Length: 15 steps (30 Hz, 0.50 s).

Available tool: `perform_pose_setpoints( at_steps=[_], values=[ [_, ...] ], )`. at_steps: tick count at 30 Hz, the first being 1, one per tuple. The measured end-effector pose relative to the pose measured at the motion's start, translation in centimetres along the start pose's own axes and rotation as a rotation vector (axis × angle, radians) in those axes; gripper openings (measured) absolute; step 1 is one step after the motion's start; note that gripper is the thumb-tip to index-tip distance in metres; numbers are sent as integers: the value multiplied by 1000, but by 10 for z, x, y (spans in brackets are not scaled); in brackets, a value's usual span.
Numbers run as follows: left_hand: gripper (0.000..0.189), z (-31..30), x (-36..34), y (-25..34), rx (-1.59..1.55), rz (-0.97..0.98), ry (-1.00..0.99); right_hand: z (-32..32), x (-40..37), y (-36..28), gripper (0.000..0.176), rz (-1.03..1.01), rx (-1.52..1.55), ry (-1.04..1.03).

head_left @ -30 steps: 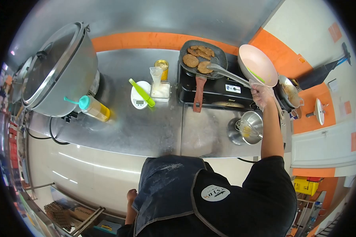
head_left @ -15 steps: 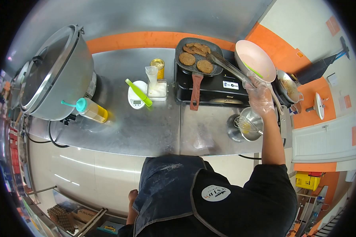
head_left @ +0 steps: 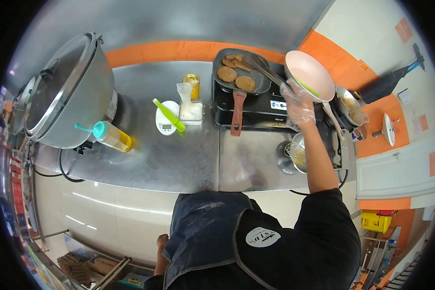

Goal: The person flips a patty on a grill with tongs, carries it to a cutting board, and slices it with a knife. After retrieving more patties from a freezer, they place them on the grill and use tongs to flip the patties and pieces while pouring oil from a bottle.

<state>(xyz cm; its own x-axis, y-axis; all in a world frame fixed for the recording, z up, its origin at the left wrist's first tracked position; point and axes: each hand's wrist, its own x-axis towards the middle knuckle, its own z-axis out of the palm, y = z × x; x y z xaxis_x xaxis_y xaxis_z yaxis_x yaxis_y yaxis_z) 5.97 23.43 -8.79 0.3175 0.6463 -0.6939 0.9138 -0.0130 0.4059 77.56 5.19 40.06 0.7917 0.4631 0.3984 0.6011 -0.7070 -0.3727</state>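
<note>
My right hand [head_left: 298, 104], in a clear plastic glove, is closed around metal tongs [head_left: 269, 72]. Their tips reach the flat pieces [head_left: 239, 64] at the back of a dark square pan [head_left: 261, 88]. In front of those lie two browned round patties, a left one [head_left: 226, 74] and a right one [head_left: 245, 83]. The pan, with a reddish-brown handle [head_left: 237, 113], sits on a black gas stove [head_left: 256, 113]. Low beside the apron, away from the counter, my left hand [head_left: 162, 240] hangs with curled fingers, and no object shows in it.
A pink pan [head_left: 310, 67] and another pan [head_left: 351, 104] stand to the right. A whisk [head_left: 294, 151] rests in a metal bowl [head_left: 300, 164] below my right forearm. Leftward are a scale [head_left: 165, 126], a green-handled utensil [head_left: 169, 115], a can [head_left: 192, 84], an oil bottle [head_left: 113, 137] and a large cooker [head_left: 77, 92].
My right hand and the tongs have moved left and slightly up, taking the tips deeper over the back pieces. Those pieces and the right patty have shifted a little left. My left hand stays low.
</note>
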Motion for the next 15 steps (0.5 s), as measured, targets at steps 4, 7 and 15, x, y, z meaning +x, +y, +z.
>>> perform_pose_setpoints(
  at_steps=[4, 7, 15],
  values=[
    [25, -7, -9, 15, -6, 56, 18, 33, 19, -40, 55, 16, 7, -145],
    [23, -16, -21, 29, 1, 144, 57, 46, 29, -54, 60, 112, -10, -275],
    [18, -4, -48, 30, 198, -56, 30, 17, 23, -14, 55, 236, -17, -135]
  ],
)
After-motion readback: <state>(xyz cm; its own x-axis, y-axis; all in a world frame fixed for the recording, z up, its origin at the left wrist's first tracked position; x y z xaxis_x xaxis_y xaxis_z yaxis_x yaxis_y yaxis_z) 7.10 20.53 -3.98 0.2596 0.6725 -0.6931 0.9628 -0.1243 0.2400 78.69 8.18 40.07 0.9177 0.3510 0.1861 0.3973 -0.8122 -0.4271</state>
